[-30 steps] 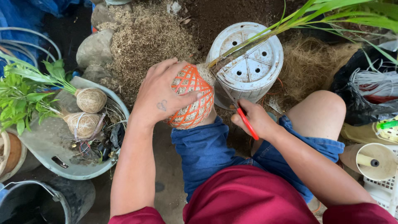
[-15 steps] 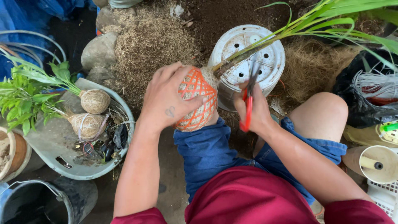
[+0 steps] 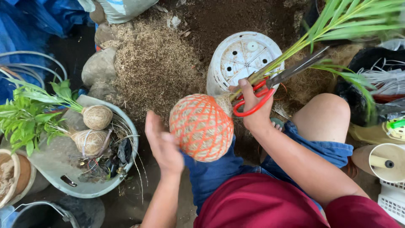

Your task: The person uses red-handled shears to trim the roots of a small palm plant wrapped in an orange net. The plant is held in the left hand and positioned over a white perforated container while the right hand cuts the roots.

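The orange-netted root ball (image 3: 201, 127) at centre looks fully wrapped, its plant stem (image 3: 270, 67) running toward 2 o'clock, gripped together with red-handled scissors (image 3: 257, 99) by the right hand (image 3: 252, 107), while the left hand (image 3: 162, 143) hangs open at 8 o'clock, so trimming likely remains.

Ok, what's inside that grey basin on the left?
The grey basin holds two twine-wrapped root balls with leafy green plants, plus dark roots and scraps. What lies beneath them is hidden.
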